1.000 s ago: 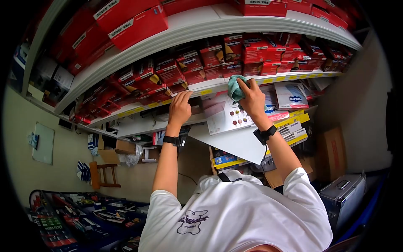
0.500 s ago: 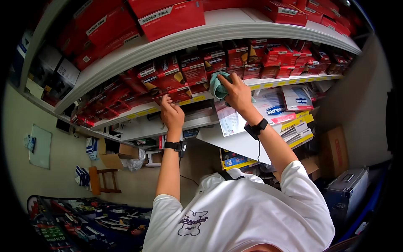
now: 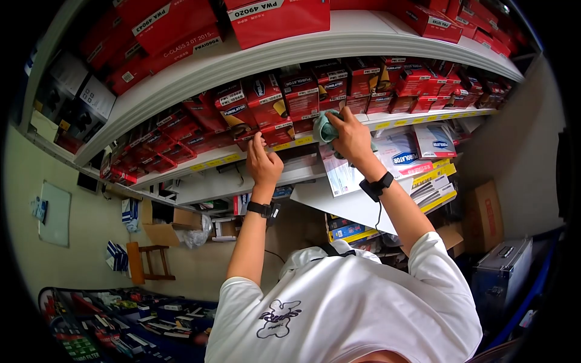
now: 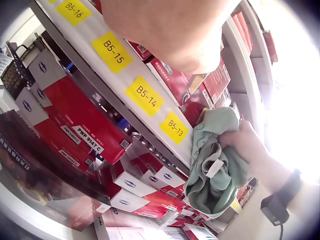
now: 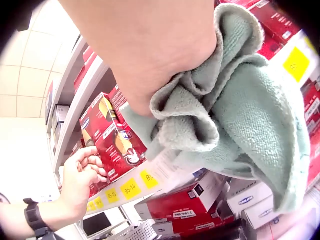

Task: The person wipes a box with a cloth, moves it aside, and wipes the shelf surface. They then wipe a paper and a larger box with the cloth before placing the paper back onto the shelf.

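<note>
My right hand [image 3: 353,138] grips a bunched green cloth [image 3: 325,127] at the front edge of the middle shelf [image 3: 290,144]. In the right wrist view the cloth [image 5: 260,110] hangs in thick folds below the palm, over the shelf's lip. To its left, my left hand [image 3: 264,163] is raised to the same edge, its fingers loosely bent close to the front of a red Purolator box [image 3: 264,100]. Nothing shows in its grasp in the right wrist view. Yellow labels [image 4: 144,95] run along the shelf edge between and beside the hands.
Red boxes stand packed along the middle shelf. Overhead juts an upper shelf [image 3: 302,45] bearing larger red boxes [image 3: 278,23]. Below the edge lie white Purolator packs [image 3: 436,140] and a slanted white board [image 3: 339,206]. A metal case [image 3: 499,272] stands at right, a wooden stool [image 3: 148,263] at left.
My right hand has moved the cloth leftward along the shelf edge. My left hand has also shifted left, and its fingers, straighter before, are now bent by the box. The head view has turned slightly.
</note>
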